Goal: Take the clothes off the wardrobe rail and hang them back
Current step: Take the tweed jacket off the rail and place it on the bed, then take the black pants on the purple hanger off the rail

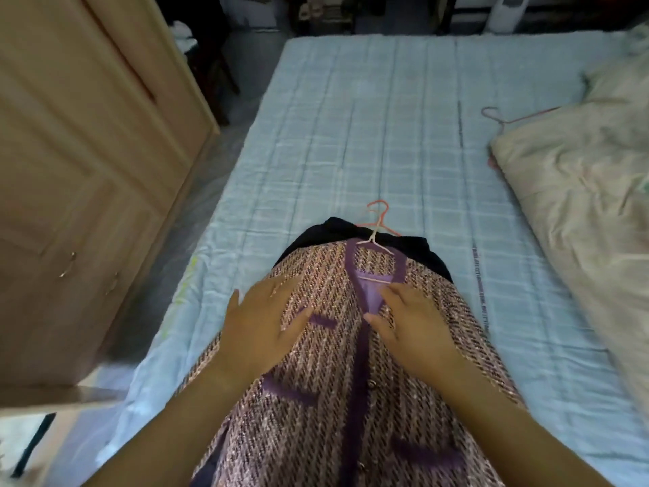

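- Head view: the wardrobe (pixel 87 170) stands at the left.
- The left hand (pixel 260 325) lies flat on the purple jacket (pixel 337 398), fingers spread, likely to smooth it.
- The jacket lies front up on the bed (pixel 351 117), on its white hanger (pixel 375 240), ready to hang back.
- The right hand (pixel 411 325) rests by the jacket's front edge, fingers straight and loose, arm reaching forward.

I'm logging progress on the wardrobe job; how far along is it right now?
Done: the tweed jacket is off the rail, lying on the bed on its white hanger, over a dark garment with an orange hanger. In hand: the left hand and right hand rest flat on the jacket. Left: hanging both back; the wardrobe doors in view look shut.
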Available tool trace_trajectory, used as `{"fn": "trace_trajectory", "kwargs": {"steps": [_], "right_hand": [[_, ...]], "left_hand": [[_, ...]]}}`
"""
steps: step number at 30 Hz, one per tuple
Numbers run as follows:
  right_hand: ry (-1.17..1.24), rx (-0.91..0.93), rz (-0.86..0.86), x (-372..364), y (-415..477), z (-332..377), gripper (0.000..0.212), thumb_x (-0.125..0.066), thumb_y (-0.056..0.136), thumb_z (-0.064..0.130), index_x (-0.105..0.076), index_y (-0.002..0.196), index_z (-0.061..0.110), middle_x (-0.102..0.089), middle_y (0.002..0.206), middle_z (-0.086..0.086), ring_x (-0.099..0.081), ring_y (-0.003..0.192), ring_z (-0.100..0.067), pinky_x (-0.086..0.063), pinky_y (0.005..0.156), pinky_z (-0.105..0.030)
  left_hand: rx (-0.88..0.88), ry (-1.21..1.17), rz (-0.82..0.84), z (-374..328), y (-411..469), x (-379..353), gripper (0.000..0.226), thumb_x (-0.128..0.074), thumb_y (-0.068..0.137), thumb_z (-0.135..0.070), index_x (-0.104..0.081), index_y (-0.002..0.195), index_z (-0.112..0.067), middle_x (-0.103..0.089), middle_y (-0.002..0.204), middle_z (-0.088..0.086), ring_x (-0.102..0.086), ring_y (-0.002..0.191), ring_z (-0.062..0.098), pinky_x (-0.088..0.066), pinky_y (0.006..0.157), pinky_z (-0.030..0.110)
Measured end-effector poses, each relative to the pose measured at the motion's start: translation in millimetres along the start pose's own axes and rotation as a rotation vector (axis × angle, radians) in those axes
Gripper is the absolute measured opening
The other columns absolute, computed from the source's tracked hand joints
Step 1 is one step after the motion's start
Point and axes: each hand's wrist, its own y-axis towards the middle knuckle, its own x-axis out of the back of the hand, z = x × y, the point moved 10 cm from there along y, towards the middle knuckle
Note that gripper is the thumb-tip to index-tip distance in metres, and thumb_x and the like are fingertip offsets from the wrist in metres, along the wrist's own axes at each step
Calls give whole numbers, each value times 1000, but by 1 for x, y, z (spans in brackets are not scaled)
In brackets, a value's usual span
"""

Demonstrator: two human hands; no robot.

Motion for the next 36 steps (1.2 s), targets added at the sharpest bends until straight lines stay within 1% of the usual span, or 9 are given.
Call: {"fn": "trace_trajectory", "kwargs": {"steps": [4,8,11,15,19,25,28,32,36], "right_hand": [[41,151,-67,39,-38,63,75,-20,85,62,-46,136,14,-48,138,-9,-43,128,-27,-36,105,-44],[48,355,-80,59,-62,150,74,-21,87,65,-46,135,14,-48,138,-10,-43,128,-28,-35,105,-43],[63,516,-63,58,-88,221,84,-12,87,70,-49,132,10,-50,135,-13,-45,125,-30,-39,102,-45],[-7,681,-6,32,-132,307,80,-14,83,66,-42,138,16,-40,144,-6,-36,131,-24,-32,106,-38],[0,807,65,-13,-182,391,85,-12,82,72,-48,134,14,-45,141,-6,-40,130,-24,-33,105,-38],[49,1063,135,-78,-284,541,84,-12,82,72,-49,132,16,-46,138,-2,-43,126,-23,-37,100,-37],[93,1134,171,-110,-329,614,97,-1,77,78,-51,130,15,-48,137,-3,-44,126,-22,-37,102,-36],[127,1252,148,-137,-372,701,77,-19,87,67,-59,121,10,-57,126,-7,-54,115,-26,-44,94,-35],[130,1314,102,-138,-386,785,74,-21,83,63,-52,129,14,-50,134,-2,-45,124,-19,-37,99,-30]], "left_hand": [[94,11,-173,1,-67,54,67,-20,85,-71,-42,137,-35,-52,135,-1,-47,125,21,-29,107,59],[213,29,-275,25,-138,93,83,-4,80,-79,-43,137,-34,-51,136,-2,-46,127,21,-25,106,58],[344,23,-338,60,-202,115,75,-13,82,-76,-43,137,-34,-51,135,-4,-48,125,22,-27,106,59],[499,17,-452,105,-294,136,65,-23,85,-69,-52,129,-30,-58,125,-2,-56,115,25,-38,98,58],[709,-10,-440,152,-395,132,74,-15,80,-71,-43,136,-32,-49,136,-6,-45,126,19,-29,107,52],[947,41,-495,229,-562,142,73,-13,81,-70,-40,138,-33,-48,137,-6,-46,125,20,-33,105,49],[1029,69,-548,268,-636,158,72,-14,80,-69,-43,135,-31,-52,129,-8,-49,120,20,-33,102,48],[1106,120,-560,322,-711,182,75,-11,79,-69,-41,136,-32,-48,133,-7,-45,125,20,-29,105,49],[1126,155,-643,376,-757,228,76,-13,78,-69,-41,137,-32,-49,132,-6,-44,126,20,-28,106,50]]}}
